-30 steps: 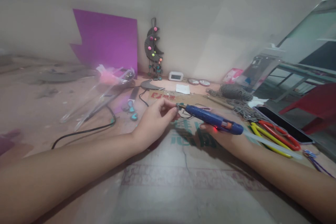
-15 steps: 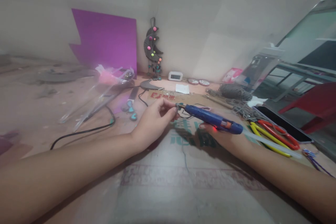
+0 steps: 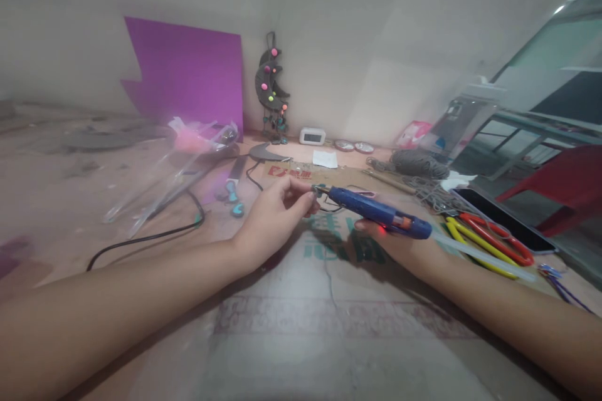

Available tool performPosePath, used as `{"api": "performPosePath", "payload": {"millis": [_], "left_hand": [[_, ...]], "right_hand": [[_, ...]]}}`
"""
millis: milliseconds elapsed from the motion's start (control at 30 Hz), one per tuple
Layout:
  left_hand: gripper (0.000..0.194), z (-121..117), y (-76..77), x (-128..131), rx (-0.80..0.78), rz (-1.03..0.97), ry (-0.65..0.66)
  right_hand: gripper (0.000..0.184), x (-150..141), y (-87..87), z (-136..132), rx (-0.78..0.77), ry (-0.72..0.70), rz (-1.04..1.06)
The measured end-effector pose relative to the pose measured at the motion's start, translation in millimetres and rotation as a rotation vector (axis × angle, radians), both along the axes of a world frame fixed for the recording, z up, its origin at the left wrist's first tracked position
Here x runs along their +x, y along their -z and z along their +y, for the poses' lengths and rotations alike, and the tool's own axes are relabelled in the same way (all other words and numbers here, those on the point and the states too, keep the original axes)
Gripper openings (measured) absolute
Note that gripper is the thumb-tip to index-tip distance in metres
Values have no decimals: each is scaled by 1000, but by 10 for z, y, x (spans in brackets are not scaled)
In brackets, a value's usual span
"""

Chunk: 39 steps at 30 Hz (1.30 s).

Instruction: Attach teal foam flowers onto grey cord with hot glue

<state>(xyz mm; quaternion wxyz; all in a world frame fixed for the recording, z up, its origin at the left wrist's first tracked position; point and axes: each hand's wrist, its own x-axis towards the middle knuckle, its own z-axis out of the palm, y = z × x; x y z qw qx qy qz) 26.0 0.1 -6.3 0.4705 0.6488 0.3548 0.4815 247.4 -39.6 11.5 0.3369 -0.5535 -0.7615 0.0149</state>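
Observation:
My right hand [image 3: 386, 239] is wrapped round the handle of a blue hot glue gun [image 3: 374, 210], its red light lit. A long clear glue stick [image 3: 484, 255] sticks out of the gun's rear. My left hand [image 3: 282, 212] pinches a small dark greenish piece [image 3: 316, 190] between thumb and fingertips, too small to name. The gun's nozzle tip meets or nearly meets that piece. Small blue-and-grey pieces [image 3: 237, 208] lie left of my left hand. Both hands are above printed cardboard [image 3: 329, 301].
Right of the hands lie red-handled pliers [image 3: 498, 235], yellow handles [image 3: 480, 247], a phone [image 3: 508, 219] and grey yarn [image 3: 416, 165]. A black cord [image 3: 145, 238] and clear glue sticks [image 3: 155, 200] lie left. Behind stand a purple sheet [image 3: 188, 72], a moon ornament [image 3: 271, 84] and a white clock [image 3: 312, 136].
The whole view has shifted slightly. Both hands keep nearly the same pose, with the glue gun's nozzle still at the small piece.

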Motion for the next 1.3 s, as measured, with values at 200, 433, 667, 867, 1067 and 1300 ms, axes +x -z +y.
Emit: {"api": "performPosePath", "payload": {"millis": [200, 433, 667, 867, 1067, 1300], "left_hand": [[11, -2, -12, 3, -21, -1, -7], [11, -9, -16, 3, -28, -5, -14], [12, 4, 3, 7, -22, -25, -13], [12, 12, 20, 10, -16, -30, -21], [12, 6, -10, 5, -35, -32, -17], [15, 15, -8, 1, -56, -44, -6]], "right_hand": [[24, -13, -30, -12, -18, 14, -14], [21, -33, -35, -33, -7, 17, 17], [17, -18, -28, -21, -9, 28, 7], [12, -4, -12, -25, 27, 28, -14], [13, -9, -6, -4, 2, 38, -56], [25, -45, -57, -33, -3, 68, -41]]}}
